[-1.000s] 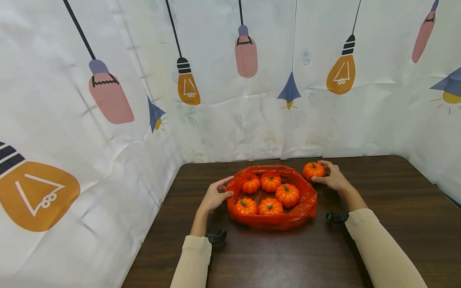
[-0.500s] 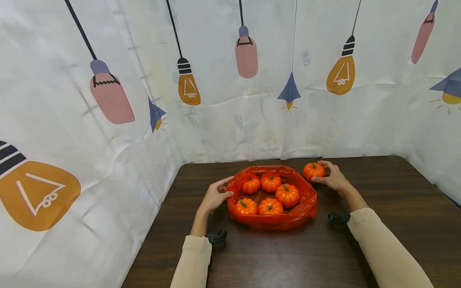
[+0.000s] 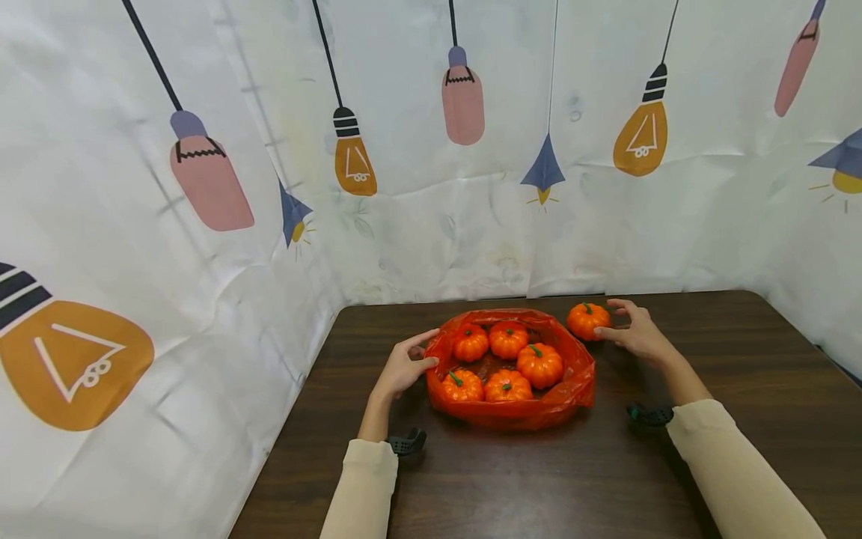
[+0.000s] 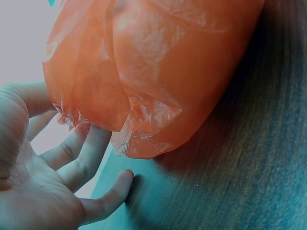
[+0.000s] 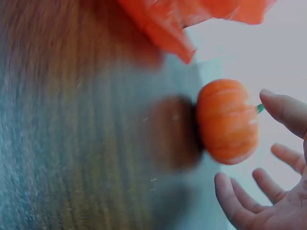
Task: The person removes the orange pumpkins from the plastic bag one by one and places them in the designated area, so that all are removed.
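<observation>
A red plastic bag (image 3: 518,416), its mouth rolled wide, holds several small orange pumpkins, among them a pumpkin (image 3: 539,365) with a green stem near its right side. My left hand (image 3: 401,368) pinches the bag's left rim; in the left wrist view the thin plastic (image 4: 158,62) runs between thumb and fingers. Just beyond the bag's right edge a lone pumpkin (image 3: 588,320) sits on the table, stem up. Beside it is my right hand (image 3: 636,334), fingers spread and apart from it. The right wrist view shows a gap between this pumpkin (image 5: 225,122) and the fingertips.
The dark wooden table (image 3: 512,486) carries the bag and the lone pumpkin. Behind and to the left hangs a white curtain (image 3: 431,239) printed with lamps and bulbs, close to the table's back edge. Each wrist wears a dark strap (image 3: 649,414).
My right hand has let go of the lone pumpkin and drawn back to the right with its fingers spreading. The pumpkin stays in place, and my left hand keeps its hold on the bag.
</observation>
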The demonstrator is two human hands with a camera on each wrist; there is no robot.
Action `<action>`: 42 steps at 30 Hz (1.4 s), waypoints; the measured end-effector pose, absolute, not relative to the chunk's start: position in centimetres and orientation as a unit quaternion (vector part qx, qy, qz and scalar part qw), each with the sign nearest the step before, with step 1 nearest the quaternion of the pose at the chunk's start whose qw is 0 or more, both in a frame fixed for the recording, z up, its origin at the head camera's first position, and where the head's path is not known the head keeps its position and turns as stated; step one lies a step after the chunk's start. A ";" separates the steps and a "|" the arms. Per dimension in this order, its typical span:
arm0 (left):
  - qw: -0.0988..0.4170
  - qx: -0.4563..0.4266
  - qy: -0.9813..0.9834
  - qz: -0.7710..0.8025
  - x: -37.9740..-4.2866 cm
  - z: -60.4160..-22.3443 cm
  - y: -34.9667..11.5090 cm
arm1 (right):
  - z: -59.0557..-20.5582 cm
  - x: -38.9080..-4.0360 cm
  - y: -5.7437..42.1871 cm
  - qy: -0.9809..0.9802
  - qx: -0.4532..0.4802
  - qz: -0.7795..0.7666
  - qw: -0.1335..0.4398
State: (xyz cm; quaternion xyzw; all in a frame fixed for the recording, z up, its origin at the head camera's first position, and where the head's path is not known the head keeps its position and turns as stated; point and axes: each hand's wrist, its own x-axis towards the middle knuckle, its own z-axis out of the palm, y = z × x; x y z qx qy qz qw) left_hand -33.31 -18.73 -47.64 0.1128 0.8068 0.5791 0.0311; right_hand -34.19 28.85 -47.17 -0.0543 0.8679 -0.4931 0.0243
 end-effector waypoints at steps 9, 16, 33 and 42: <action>0.032 0.112 0.807 0.580 -33.4 -47.5 -18.6 | -44.0 -31.4 27.0 0.881 -0.064 -0.469 -0.011; 0.033 0.111 0.807 0.579 -33.4 -47.7 -18.7 | -42.7 -29.7 24.5 0.869 -0.118 -0.478 -0.053; 0.054 0.121 0.807 0.576 -31.7 -45.0 -18.4 | -44.3 -28.8 20.1 0.846 -0.182 -0.501 -0.024; 0.056 0.122 0.805 0.578 -31.5 -44.7 -18.3 | -44.8 -28.5 19.3 0.873 -0.185 -0.451 -0.011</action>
